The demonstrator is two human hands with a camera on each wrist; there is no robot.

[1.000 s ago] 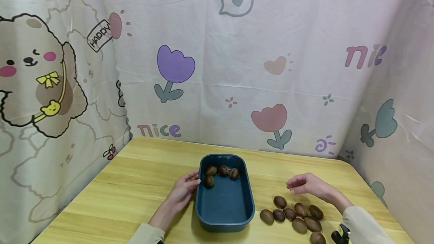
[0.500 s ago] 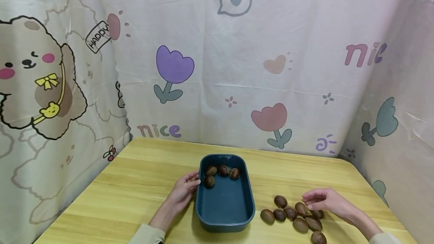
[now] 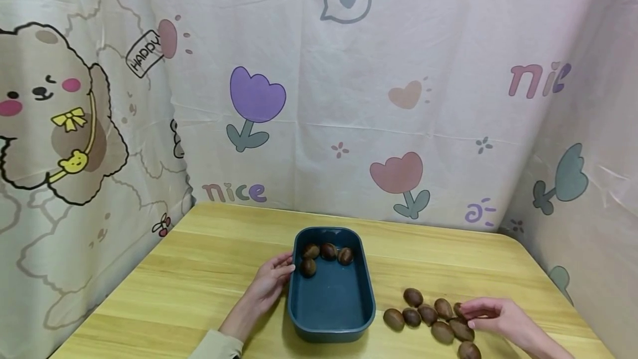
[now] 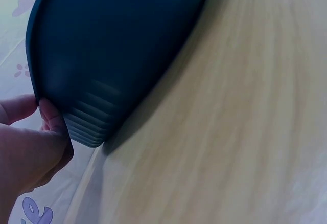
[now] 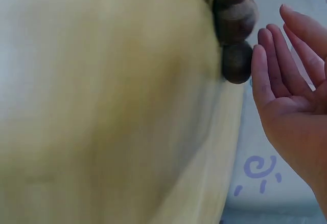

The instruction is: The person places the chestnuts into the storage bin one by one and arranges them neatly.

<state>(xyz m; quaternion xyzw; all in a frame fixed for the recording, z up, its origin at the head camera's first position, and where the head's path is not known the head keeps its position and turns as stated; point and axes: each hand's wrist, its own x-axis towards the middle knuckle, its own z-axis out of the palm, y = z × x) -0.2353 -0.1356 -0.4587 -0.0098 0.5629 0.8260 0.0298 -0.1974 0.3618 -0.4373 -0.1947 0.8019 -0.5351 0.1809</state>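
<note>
A deep navy-blue rectangular container [image 3: 331, 301] stands on the table with several brown chestnuts [image 3: 328, 251] at its far end. At its left side, my left hand [image 3: 269, 281] pinches the rim between thumb and fingers; the left wrist view shows this grip [image 4: 43, 137] at one corner of the container. To the right lies a loose group of chestnuts [image 3: 442, 332] on the table. My right hand [image 3: 498, 317] is at the right edge of that group, its fingertips over a chestnut [image 3: 458, 310] they partly hide. In the right wrist view its fingers are extended beside the chestnuts [image 5: 236, 63], thumb apart.
The wooden table [image 3: 224, 259] is light yellow, with a back edge along a printed curtain [image 3: 319, 126]. More curtain hangs at the left and right sides. One chestnut [image 3: 469, 350] lies nearest the front, partly cut by the frame edge.
My right hand has moved right and toward the front, coming down from above the chestnuts to the right side of the group. The left hand and the container have stayed in place.
</note>
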